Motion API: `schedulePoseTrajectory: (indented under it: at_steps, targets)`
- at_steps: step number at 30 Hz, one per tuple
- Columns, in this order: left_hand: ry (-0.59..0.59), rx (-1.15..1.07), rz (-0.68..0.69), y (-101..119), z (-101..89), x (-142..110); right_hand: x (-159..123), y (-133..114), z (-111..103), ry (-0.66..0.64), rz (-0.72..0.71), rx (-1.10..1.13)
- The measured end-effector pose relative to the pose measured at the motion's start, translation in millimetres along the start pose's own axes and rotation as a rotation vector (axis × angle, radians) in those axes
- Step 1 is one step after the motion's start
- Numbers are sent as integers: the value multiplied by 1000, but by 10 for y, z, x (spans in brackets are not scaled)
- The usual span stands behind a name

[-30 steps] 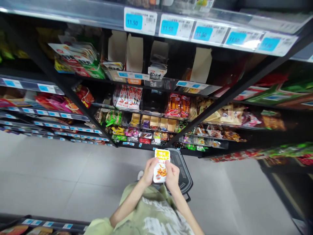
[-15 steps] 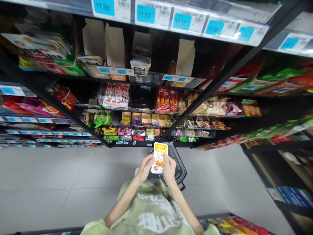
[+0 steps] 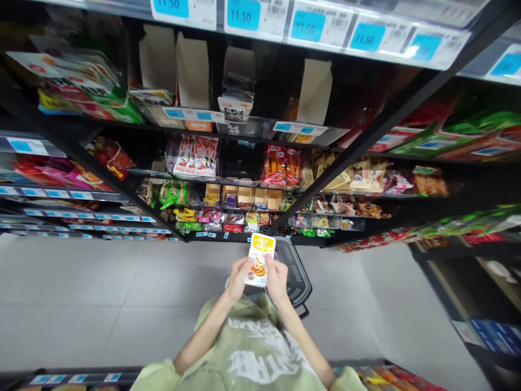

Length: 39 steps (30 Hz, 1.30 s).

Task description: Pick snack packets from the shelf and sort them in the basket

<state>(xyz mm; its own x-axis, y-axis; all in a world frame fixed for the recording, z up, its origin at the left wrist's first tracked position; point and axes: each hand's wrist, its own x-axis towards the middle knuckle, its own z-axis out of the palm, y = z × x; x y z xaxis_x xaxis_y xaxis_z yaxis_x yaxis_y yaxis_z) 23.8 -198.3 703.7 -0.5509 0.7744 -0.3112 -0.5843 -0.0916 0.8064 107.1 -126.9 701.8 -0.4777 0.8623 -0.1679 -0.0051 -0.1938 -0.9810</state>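
A small snack packet (image 3: 260,259), white with a yellow top and a picture of orange-brown food, is held upright in front of my body. My left hand (image 3: 237,278) pinches its left lower edge. On the opposite edge, my right hand (image 3: 277,278) grips it with the thumb lying over the front. The fingers behind the packet are hidden. Below my hands, a dark grey shopping basket (image 3: 296,271) stands on the floor, partly covered by my right hand and the packet.
Ahead rise black store shelves with bagged snacks (image 3: 195,156), red sausage packs (image 3: 280,165) and price labels (image 3: 244,19). More shelving (image 3: 451,244) runs along the right. Behind me, a low shelf holds colourful packets (image 3: 391,378). Grey tiled floor (image 3: 163,277) lies between.
The packet and both hands have shifted slightly left in view, and the packet has tilted a little. My grip stays on both edges. The head view has moved slightly.
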Motion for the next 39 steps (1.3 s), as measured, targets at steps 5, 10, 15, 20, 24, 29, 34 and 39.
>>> schedulePoseTrajectory:
  at_steps: [5, 10, 15, 20, 24, 29, 34, 39]
  targets:
    - [5, -26, 19, -128, 45, 37, -1, 18, -32, 27, 38, 48]
    - [4, 22, 75, -143, 96, 53, 11, 23, -62, 45, 51, 70]
    - [15, 255, 105, -29, 70, 52, 113, -44, -62, -2, 82, 125]
    - [66, 318, 140, 18, -40, 96, 125, -148, -34, -117, -24, 73]
    - [25, 264, 112, 34, -30, 116, 80, -194, -38, -141, -42, 6]
    - [24, 202, 166, 33, 13, 77, 72, -172, -36, -144, -42, -27]
    - [132, 339, 307, 140, -51, 60, 101, -126, 6, -85, -220, -304]
    - [-191, 457, 172, 314, -89, 47, 99, -184, 46, -194, -545, -663]
